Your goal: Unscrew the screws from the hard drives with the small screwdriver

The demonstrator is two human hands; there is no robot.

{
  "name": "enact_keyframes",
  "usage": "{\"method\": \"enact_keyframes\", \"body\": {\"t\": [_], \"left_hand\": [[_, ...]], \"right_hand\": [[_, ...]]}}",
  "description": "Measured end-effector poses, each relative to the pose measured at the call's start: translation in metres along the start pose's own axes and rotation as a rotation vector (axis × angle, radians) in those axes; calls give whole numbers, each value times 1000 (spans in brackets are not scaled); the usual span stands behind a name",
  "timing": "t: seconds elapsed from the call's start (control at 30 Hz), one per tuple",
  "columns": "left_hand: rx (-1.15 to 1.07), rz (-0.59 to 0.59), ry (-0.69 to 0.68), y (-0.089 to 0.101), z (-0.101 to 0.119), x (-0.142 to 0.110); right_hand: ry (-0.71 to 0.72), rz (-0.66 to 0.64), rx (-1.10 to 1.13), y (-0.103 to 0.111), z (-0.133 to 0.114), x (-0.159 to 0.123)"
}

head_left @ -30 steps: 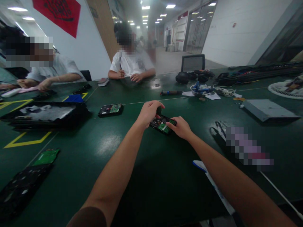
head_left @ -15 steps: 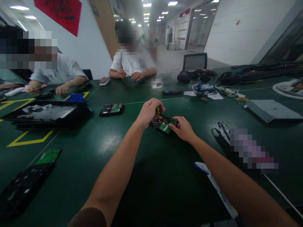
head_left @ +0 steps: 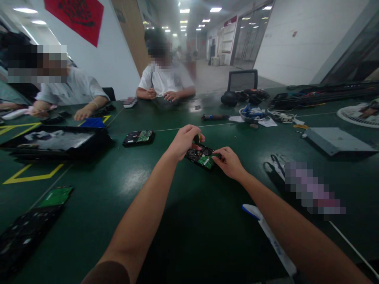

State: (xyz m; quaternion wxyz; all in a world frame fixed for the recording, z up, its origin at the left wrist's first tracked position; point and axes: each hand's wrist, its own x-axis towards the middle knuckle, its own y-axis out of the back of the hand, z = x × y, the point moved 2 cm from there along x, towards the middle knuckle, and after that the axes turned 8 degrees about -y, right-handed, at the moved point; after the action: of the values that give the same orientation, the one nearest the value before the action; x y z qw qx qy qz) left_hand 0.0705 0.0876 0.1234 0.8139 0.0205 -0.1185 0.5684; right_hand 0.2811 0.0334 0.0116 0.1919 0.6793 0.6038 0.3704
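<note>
A black hard drive (head_left: 206, 161) with a green circuit board lies on the green table in front of me, turned at a slant. My left hand (head_left: 188, 141) is closed over its left part, fingers round the yellow-and-black handle of what looks like a short screwdriver (head_left: 197, 138). The tool's tip is hidden. At the drive's right end, my right hand (head_left: 229, 161) grips the edge between thumb and fingers. Left of my hands is a second hard drive (head_left: 138, 138), lying apart with its board side up.
Left are a black tray (head_left: 56, 140) and a long black part with a green board (head_left: 56, 197). On the right lie a grey metal case (head_left: 340, 141), a white-and-blue strip (head_left: 275, 240) and a bowl (head_left: 253, 113). Two people sit across the table (head_left: 183, 221).
My right thumb has shifted slightly at the drive's right end. My left hand stays over the drive with the tool, nearly unmoved. The view has turned a little.
</note>
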Motion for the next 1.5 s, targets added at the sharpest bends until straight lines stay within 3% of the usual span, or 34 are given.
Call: {"method": "enact_keyframes", "body": {"t": [0.1, 0.33, 0.6, 0.87, 1.17, 1.37, 1.5], "left_hand": [[-80, 7, 10, 0, -4, 1], [114, 73, -61, 0, -2, 3], [-187, 58, 65, -3, -11, 5], [54, 60, -21, 3, -3, 5], [-236, 77, 108, 1, -11, 8], [-10, 132, 38, 6, -7, 8], [-70, 93, 41, 3, -5, 6]], "right_hand": [[8, -5, -5, 1, 0, 0], [1, -21, -16, 2, 1, -1], [45, -25, -48, 5, -2, -2], [53, -16, -132, 7, -4, -3], [111, 1, -161, 11, -11, -2], [134, -27, -125, 10, -15, -3], [119, -72, -131, 11, -17, -5]]}}
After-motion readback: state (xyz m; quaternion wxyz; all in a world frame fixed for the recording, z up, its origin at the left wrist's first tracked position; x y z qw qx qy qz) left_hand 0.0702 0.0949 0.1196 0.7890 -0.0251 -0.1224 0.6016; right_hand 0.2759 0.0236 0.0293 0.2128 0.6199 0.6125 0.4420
